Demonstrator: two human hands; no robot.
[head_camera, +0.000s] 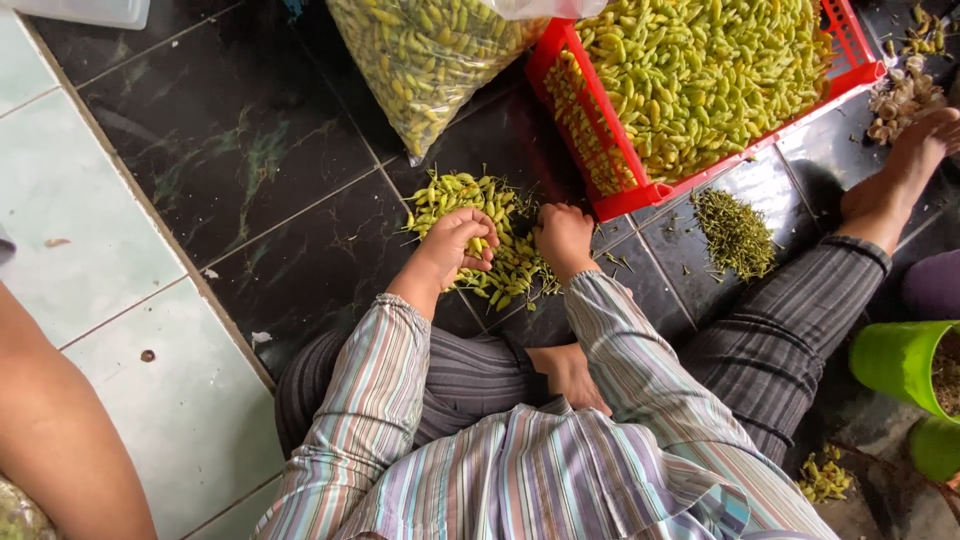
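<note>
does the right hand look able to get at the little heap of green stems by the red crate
Probably yes. The right hand rests on the chili pile, and only bare dark floor lies between it and the stem heap to its right; the red crate sits beside that path, not across it.

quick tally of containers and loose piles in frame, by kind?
Red plastic crate of green chillies: 1
Clear plastic bag of green chillies: 1
Lime-green plastic buckets: 2
Loose green chilli pile on the dark floor tiles, under the left hand and right hand: 1
Green stem pile: 1
Total: 6
</note>
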